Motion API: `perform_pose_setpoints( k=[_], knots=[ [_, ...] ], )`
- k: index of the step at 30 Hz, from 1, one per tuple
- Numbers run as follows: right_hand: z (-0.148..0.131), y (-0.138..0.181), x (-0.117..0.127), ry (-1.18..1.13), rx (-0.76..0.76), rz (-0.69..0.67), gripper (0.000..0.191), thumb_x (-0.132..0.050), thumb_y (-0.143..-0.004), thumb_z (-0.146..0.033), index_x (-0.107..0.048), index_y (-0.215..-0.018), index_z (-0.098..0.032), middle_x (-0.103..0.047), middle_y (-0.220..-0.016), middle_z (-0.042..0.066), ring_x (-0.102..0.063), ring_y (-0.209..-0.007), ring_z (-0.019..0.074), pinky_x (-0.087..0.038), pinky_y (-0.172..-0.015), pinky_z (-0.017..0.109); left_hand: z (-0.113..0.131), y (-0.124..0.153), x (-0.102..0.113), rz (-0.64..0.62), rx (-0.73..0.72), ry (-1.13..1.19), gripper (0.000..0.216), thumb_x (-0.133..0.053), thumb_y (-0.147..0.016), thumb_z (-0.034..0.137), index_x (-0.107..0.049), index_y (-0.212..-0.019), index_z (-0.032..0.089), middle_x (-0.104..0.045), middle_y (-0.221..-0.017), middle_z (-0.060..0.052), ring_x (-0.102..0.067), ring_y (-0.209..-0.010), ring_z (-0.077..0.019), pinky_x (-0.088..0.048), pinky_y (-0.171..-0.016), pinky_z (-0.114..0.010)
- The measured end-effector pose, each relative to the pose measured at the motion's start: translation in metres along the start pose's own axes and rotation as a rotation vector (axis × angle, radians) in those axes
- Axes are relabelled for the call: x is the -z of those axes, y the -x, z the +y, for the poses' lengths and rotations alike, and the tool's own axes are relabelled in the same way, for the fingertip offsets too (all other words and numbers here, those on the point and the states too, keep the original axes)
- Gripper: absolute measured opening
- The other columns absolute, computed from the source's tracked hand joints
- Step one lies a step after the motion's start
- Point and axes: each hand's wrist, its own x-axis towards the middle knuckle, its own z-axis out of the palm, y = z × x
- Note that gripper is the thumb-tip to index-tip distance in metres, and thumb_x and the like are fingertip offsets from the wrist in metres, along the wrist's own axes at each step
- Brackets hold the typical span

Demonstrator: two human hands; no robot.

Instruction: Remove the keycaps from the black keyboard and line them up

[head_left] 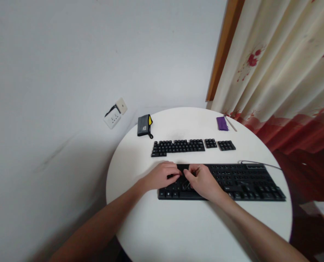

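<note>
A black keyboard (249, 182) lies on the round white table, many of its left-side key positions without caps. My left hand (162, 175) rests over its upper left part, thumb and index finger brought close together; whatever is between them is too small to make out. Close beside it, my right hand (201, 180) is closed in a pinch over the keyboard. Thin wire loops of what looks like a keycap puller (186, 185) show below those fingers. Behind the keyboard, loose black keycaps (178, 146) are laid out in rows, with two smaller blocks of keycaps (226, 145) to the right.
A grey pouch (143, 125) with a yellow patch stands at the table's back left. A purple cloth (222, 123) and a slim brush-like stick (231, 123) lie at the back right. The keyboard's cable (260, 163) runs over the right edge. Wall and curtain border the table (162, 225).
</note>
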Motion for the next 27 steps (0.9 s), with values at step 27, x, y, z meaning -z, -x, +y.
perform_pose_setpoints(
  k=[27],
  knots=[
    [0.011,0.003,-0.007,-0.218,-0.175,-0.227,0.024,-0.047,-0.092,-0.036,-0.046,-0.072,-0.022,-0.055,-0.047,-0.006,-0.053,-0.034,0.0108,-0.032,-0.034,0.017,-0.004,0.000,-0.002,-0.046,0.051,0.053,0.021,-0.051,-0.095,0.023,-0.071,-0.092,0.020,-0.065,-0.080,-0.004,-0.061,-0.076,-0.0163,-0.046,-0.071,-0.027]
  ],
)
